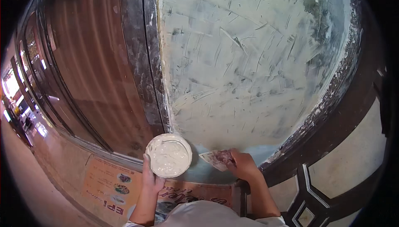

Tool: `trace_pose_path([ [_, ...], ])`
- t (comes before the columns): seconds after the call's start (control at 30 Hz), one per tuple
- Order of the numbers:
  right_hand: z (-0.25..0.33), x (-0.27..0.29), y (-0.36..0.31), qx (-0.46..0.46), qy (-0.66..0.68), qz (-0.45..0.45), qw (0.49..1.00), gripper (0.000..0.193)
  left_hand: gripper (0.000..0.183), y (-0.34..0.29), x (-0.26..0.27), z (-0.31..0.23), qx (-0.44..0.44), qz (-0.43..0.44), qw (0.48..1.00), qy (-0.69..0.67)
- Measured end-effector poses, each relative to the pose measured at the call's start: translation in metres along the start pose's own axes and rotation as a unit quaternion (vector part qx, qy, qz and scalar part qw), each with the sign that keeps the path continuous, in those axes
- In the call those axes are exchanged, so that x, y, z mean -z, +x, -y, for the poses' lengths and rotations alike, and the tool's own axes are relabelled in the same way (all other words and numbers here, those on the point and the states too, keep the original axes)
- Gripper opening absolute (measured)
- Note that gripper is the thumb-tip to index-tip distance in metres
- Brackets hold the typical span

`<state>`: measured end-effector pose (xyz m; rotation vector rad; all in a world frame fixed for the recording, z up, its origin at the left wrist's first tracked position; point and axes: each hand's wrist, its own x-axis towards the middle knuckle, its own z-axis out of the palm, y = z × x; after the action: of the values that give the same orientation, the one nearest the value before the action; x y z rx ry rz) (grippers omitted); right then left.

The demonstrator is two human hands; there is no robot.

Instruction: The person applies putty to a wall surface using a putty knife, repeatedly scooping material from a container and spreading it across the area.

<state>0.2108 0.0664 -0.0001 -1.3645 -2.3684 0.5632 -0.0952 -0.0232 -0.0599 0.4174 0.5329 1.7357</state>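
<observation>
My left hand [151, 178] is closed on a round tub [173, 175] from its left and lower side. Thick off-white putty [168, 156] fills much of the tub, its surface smeared and uneven. To the right, my right hand [245, 166] grips a putty knife [218, 159], its blade pointing left toward the tub and streaked with putty. A narrow gap separates blade and tub. Behind both stands a wall panel [232, 102] coated in pale putty with dark scratch-like streaks. A bluish strip [259, 152] without that coat shows along its lower edge, beside the knife.
A dark wooden frame [145, 60] borders the panel on the left, with brown ribbed panelling [91, 60] beyond. Dark trim with pale geometric panels [345, 156] lies right. An orange printed sheet [104, 185] covers the floor below. Far left, a bright opening [11, 83] shows.
</observation>
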Motion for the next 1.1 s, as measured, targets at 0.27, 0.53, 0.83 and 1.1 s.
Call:
trace_pose_path([
  [0.27, -0.017, -0.055, 0.030, 0.037, 0.104, -0.130, 0.985, 0.030, 0.068, -0.019, 0.020, 0.006, 0.004, -0.047, 0.999, -0.028],
  [0.53, 0.029, -0.057, 0.085, 0.125, 0.033, -0.199, 0.971, 0.023, 0.068, -0.041, 0.037, 0.004, -0.001, -0.054, 0.998, -0.037],
  [0.83, 0.050, -0.071, 0.106, 0.158, 0.006, -0.255, 0.954, 0.015, 0.068, -0.040, 0.057, -0.020, -0.012, -0.073, 0.997, -0.032],
  [1.1, 0.093, -0.019, 0.108, 0.141, -0.026, -0.318, 0.937, 0.011, 0.066, -0.019, 0.075, -0.040, 0.002, -0.053, 0.997, -0.047],
])
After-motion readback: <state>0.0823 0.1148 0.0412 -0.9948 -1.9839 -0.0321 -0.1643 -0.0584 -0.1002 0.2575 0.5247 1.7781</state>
